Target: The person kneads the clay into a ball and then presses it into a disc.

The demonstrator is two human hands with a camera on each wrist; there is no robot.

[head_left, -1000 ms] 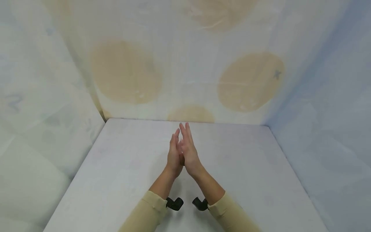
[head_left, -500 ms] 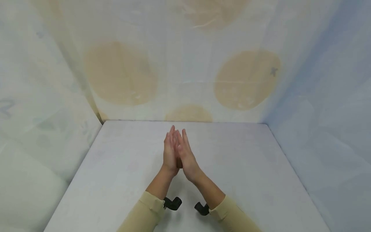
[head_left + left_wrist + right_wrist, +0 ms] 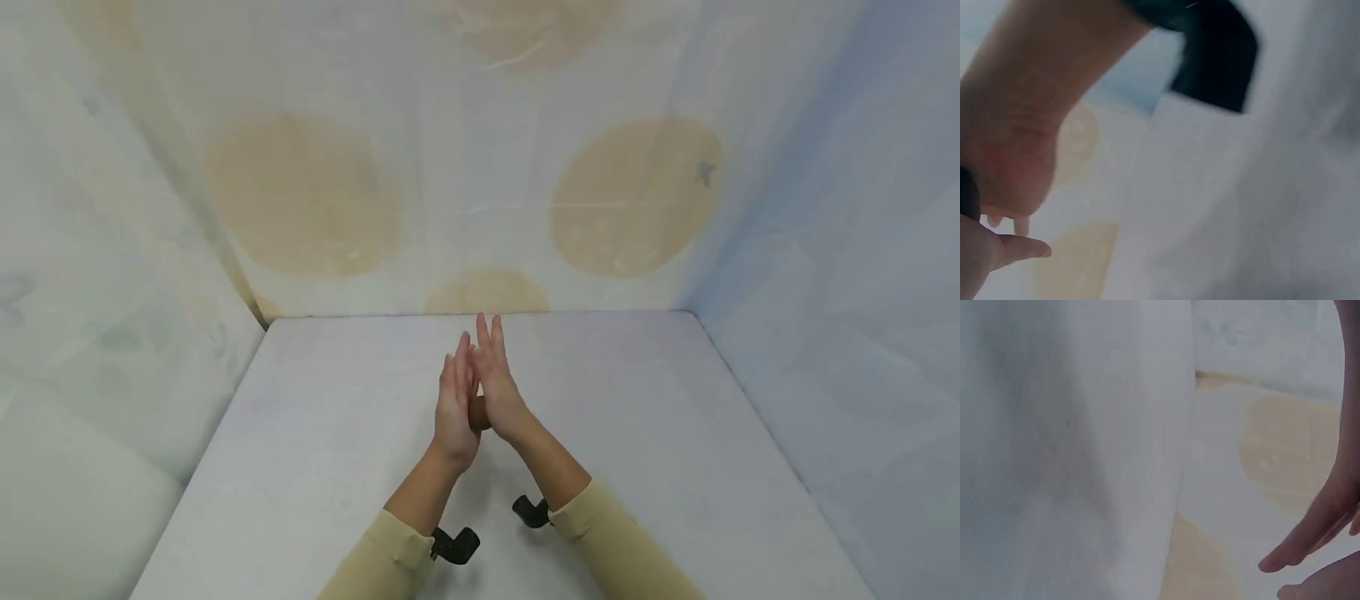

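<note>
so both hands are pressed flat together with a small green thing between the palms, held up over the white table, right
Not quite: the thing between the palms is brown, not green, as the head view shows. The rest holds: the left hand and right hand are pressed together with straight fingers, above the white table.
</note>
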